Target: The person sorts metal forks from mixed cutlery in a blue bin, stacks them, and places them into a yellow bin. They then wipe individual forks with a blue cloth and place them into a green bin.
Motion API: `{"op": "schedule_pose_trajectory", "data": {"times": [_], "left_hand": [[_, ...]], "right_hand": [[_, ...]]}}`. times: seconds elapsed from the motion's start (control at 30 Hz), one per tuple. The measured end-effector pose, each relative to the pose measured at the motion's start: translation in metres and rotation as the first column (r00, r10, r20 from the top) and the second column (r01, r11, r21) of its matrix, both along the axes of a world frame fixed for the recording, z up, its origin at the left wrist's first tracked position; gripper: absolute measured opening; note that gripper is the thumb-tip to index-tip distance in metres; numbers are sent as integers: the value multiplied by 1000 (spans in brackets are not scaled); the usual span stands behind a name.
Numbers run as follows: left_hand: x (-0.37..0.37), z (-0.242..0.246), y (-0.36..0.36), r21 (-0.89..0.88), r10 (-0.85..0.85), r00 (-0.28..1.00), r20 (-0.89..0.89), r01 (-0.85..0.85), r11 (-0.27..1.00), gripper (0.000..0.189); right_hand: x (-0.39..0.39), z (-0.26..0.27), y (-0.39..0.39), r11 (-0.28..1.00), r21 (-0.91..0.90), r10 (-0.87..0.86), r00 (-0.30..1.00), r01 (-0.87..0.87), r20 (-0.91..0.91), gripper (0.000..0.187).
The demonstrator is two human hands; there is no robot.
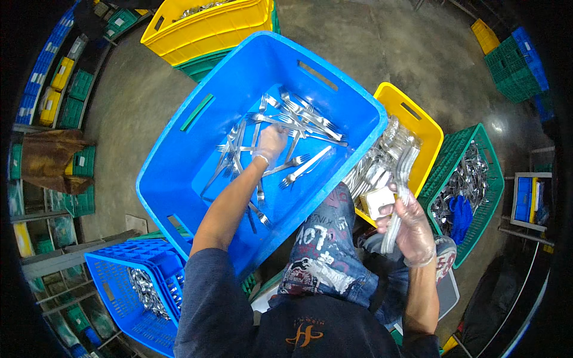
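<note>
A large blue plastic crate [179,161] lies before me with many loose metal forks [295,172] scattered on its floor. Inside it my left hand [271,143], in a clear thin glove, reaches down among the forks; its fingertips are partly hidden, so what it grips cannot be told. To the right, my right hand [409,228], gloved too, holds a stacked bundle of forks [403,179] upright between thumb and fingers. Just beside that bundle sits a small white and tan block [378,203]. Under it, a yellow crate [432,147] holds bundled cutlery [394,134], some in clear plastic.
A green crate [492,197] of loose cutlery with a blue glove [461,219] stands at the right. A blue basket [121,308] of cutlery is at lower left. Stacked yellow [215,36] and green crates stand beyond the large crate. Shelving with bins lines the left.
</note>
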State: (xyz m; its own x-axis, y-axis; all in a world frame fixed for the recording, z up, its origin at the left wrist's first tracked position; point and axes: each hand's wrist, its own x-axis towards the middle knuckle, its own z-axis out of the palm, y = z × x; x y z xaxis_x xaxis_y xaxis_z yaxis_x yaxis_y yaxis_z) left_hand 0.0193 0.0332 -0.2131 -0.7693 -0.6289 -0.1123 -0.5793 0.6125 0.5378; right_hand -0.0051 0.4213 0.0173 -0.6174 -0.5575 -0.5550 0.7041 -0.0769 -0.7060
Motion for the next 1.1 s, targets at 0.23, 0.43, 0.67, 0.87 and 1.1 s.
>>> {"op": "schedule_pose_trajectory", "data": {"times": [0.23, 0.43, 0.67, 0.87, 1.1], "left_hand": [[-7, 141, -6, -109, -199, 892, -406, 170, 980, 19], [8, 346, 9, -359, -538, 715, -446, 408, 839, 12], [-31, 357, 59, 151, -388, 850, -356, 462, 874, 34], [-52, 180, 0, -46, -581, 808, -99, 579, 814, 42], [-42, 49, 10, -381, -622, 746, 237, 660, 648, 49]], "right_hand": [[2, 16, -10, 975, 191, 159, 962, -116, -224, 27], [-13, 50, -66, 960, 211, 264, 841, -183, -473, 26], [-31, 64, -112, 973, 127, 230, 776, -192, -587, 24], [-37, 46, -62, 984, 62, 177, 964, -168, -198, 28], [-36, 3, 14, 999, -2, -38, 999, 38, -22, 29]]}}
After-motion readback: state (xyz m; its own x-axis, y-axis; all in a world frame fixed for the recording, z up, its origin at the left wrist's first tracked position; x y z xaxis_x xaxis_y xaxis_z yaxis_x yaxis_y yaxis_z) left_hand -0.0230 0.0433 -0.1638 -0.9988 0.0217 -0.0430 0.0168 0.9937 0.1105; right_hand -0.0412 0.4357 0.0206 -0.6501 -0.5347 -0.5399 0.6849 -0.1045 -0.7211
